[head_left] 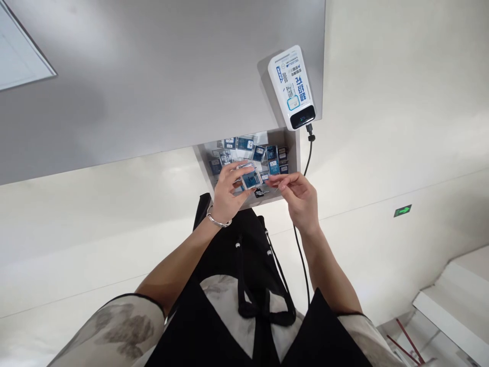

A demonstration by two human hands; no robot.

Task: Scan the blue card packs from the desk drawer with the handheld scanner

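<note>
My left hand [228, 192], with a bracelet at the wrist, grips a small clear plastic case [251, 176] with a blue printed insert by its edges. Close on its right, my right hand [300, 196] has thumb and forefinger pinched together. A thin sliver seems to show at those fingertips, too small to name. Both hands are over the front part of an open drawer [294, 153]. Inside it lie several similar blue-labelled cases, such as one tilted case [259, 153]. A small black item [259, 192] lies below the held case.
Above the drawer is a grey tabletop [153, 92]. A white power bank [292, 84] rests near its right corner, and a black cable [301, 244] hangs from it past my right arm. Part of a white sheet or screen [21, 51] shows at upper left.
</note>
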